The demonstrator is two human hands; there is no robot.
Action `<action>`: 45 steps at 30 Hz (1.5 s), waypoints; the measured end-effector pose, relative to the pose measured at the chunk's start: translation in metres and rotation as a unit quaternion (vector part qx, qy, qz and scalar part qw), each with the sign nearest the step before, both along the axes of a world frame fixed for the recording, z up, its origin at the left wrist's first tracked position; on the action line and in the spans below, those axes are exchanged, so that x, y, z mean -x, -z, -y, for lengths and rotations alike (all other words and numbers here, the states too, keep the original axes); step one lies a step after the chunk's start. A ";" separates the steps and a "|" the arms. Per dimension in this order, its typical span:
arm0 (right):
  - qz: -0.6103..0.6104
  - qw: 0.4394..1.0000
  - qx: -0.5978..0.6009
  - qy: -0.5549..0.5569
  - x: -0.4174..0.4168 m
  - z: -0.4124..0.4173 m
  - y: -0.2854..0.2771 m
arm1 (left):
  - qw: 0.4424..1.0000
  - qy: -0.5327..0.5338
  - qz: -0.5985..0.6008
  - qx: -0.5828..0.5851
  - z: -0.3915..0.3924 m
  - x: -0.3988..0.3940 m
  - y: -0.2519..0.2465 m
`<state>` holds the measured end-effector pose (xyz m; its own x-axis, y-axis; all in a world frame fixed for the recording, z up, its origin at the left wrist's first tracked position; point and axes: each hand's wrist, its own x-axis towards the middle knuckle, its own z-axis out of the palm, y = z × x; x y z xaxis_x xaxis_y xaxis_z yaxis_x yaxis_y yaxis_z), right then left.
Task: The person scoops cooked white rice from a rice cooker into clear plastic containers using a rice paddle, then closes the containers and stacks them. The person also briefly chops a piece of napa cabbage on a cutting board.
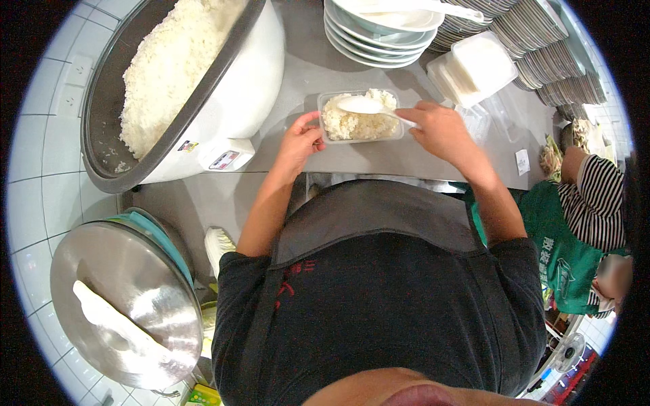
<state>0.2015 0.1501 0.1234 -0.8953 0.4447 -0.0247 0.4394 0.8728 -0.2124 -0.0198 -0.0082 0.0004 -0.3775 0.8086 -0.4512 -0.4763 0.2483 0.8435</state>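
Cooked white rice fills a clear plastic takeaway container (361, 133) on the grey counter. My left hand (303, 139) steadies its left end, fingers against the wall. A white plastic rice paddle (360, 105) is gripped in my right hand (435, 127), its blade lying on the rice. To the left, a large white rice cooker (244, 86) with a dark rim stands full of cooked rice (170, 76).
Stacked bowls (381, 56) with a white spoon on top stand at the back, beside stacked plastic containers (482, 63) and piles of plates (533, 30). A round steel lid (127, 304) is at lower left. A co-worker in a green apron (553, 243) is at right.
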 end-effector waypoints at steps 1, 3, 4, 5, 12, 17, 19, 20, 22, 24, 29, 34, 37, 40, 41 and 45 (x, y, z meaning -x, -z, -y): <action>0.011 1.000 -0.006 -0.007 0.004 0.001 0.008 | 1.000 0.000 0.003 0.003 0.000 0.000 0.001; -0.013 1.000 0.004 -0.021 0.013 0.003 0.011 | 1.000 -0.005 0.019 -0.007 0.000 0.001 0.003; -0.025 0.999 0.010 -0.029 0.015 0.004 0.013 | 1.000 -0.008 0.027 -0.011 0.001 0.001 0.003; -0.037 0.999 0.027 -0.022 0.011 0.004 0.009 | 0.999 -0.006 0.032 -0.013 0.002 0.000 0.003; -0.010 0.992 0.117 -0.050 -0.006 0.017 0.008 | 0.997 -0.029 0.061 -0.042 0.003 -0.007 0.005; 0.025 0.990 0.140 -0.012 -0.005 0.036 0.010 | 0.995 -0.021 0.072 -0.060 0.003 -0.007 0.013; -0.032 0.984 0.175 0.005 -0.011 0.031 0.006 | 0.995 -0.044 0.074 -0.055 0.002 -0.008 0.012; -0.060 0.979 0.192 0.014 -0.016 0.028 0.003 | 0.995 -0.042 0.072 -0.053 0.003 -0.008 0.013; -0.080 0.968 0.229 0.067 -0.030 0.019 -0.009 | 0.996 -0.036 0.070 -0.050 0.005 -0.003 0.014; -0.079 0.961 0.243 0.108 -0.044 0.016 -0.009 | 0.997 -0.023 0.055 -0.052 0.004 -0.002 0.014; -0.066 0.979 0.179 0.068 -0.033 0.039 0.020 | 0.999 -0.022 0.032 -0.032 -0.002 -0.011 0.003; -0.104 0.972 0.189 0.090 -0.028 0.032 0.021 | 0.999 -0.015 0.035 -0.036 0.003 -0.014 0.003; -0.085 0.942 0.308 0.102 -0.041 0.027 0.003 | 0.998 -0.030 0.037 -0.039 0.003 -0.015 0.005; -0.024 0.960 0.273 0.058 -0.044 0.024 0.012 | 0.999 -0.022 0.024 -0.033 0.001 -0.017 0.003; -0.031 0.947 0.304 0.097 -0.040 0.020 0.014 | 0.999 -0.020 0.021 -0.029 0.000 -0.018 0.000; -0.082 0.883 0.426 0.179 -0.028 0.005 0.024 | 1.000 -0.013 0.012 -0.026 0.000 -0.018 -0.003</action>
<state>0.2292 0.1448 0.0993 -0.7244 0.5820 -0.3694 0.5561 0.1766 -0.8121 -0.0021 -0.0080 0.0038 -0.3886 0.8211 -0.4180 -0.5025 0.1914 0.8431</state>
